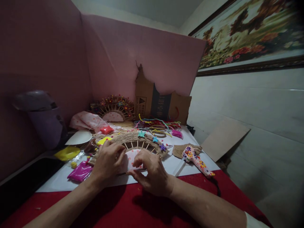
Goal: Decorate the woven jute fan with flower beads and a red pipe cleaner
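Just ahead of the wrists, on the desk (pixel 142 209): half-round woven fan (pixel 142 144), straight edge running left to right, arch bulging away. Left hand (pixel 108 161) curled down over its left end; right hand (pixel 149 171) narrow, fingertips pinching the centre's near edge.

A person's bare forearms, seen in dim light: the left hand (pixel 108 161) and right hand (pixel 152 172) are uncovered, with what appears to be a white sleeve (pixel 251 221) edging the right arm near the elbow.
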Demonstrator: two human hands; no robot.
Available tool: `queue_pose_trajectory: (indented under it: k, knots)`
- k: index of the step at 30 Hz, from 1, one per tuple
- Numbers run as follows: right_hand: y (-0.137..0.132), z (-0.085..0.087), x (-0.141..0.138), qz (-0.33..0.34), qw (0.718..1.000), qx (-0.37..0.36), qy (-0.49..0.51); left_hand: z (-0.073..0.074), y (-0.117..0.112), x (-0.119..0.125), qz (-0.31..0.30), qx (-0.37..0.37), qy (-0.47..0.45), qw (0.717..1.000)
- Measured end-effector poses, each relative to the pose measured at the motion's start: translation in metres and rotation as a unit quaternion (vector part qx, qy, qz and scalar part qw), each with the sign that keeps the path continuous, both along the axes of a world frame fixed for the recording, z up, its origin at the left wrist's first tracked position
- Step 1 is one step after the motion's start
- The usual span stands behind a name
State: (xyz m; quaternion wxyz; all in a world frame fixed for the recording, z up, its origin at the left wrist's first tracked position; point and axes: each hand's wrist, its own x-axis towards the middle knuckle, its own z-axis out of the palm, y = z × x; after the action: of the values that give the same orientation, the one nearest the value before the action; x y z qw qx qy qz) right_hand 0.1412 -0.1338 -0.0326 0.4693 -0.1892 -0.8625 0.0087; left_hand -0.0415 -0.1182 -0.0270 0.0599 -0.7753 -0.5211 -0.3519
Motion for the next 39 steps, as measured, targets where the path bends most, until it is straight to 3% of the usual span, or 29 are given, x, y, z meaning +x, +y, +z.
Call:
queue_pose_trajectory:
  k: [6,9,12,15,19,21,24,28,39]
  knots:
    - [0.000,0.000,0.002,0.003,1.000,-0.018,0.015,0.004,-0.001,-0.001,0.013,0.010,-0.020,1.000]
    - [-0.002,-0.001,0.003,0.008,0.999,-0.025,0.025,0.019,0.003,-0.013,0.072,0.053,-0.110,0.990]
    - [-0.002,-0.002,0.004,0.011,0.999,-0.034,0.029,0.040,0.007,-0.038,0.151,0.082,-0.216,0.961]
    - [-0.002,-0.002,0.005,0.012,0.999,-0.028,0.029,0.063,0.000,-0.061,0.150,0.062,-0.282,0.946]
    - [-0.001,0.001,0.005,-0.005,1.000,-0.002,0.029,0.077,-0.024,-0.079,0.143,-0.040,-0.220,0.964]
    - [-0.001,0.002,0.004,-0.006,1.000,0.000,0.026,0.070,-0.035,-0.085,0.139,-0.114,-0.154,0.972]
    - [-0.001,0.003,0.003,0.001,1.000,0.000,0.017,0.049,-0.044,-0.093,0.164,-0.202,-0.028,0.965]
    - [-0.001,0.003,0.002,0.009,1.000,-0.003,0.001,0.023,-0.048,-0.096,0.181,-0.216,0.074,0.957]
    - [-0.006,0.008,0.000,0.020,0.999,0.024,-0.020,-0.007,-0.037,-0.106,0.197,-0.149,0.017,0.969]
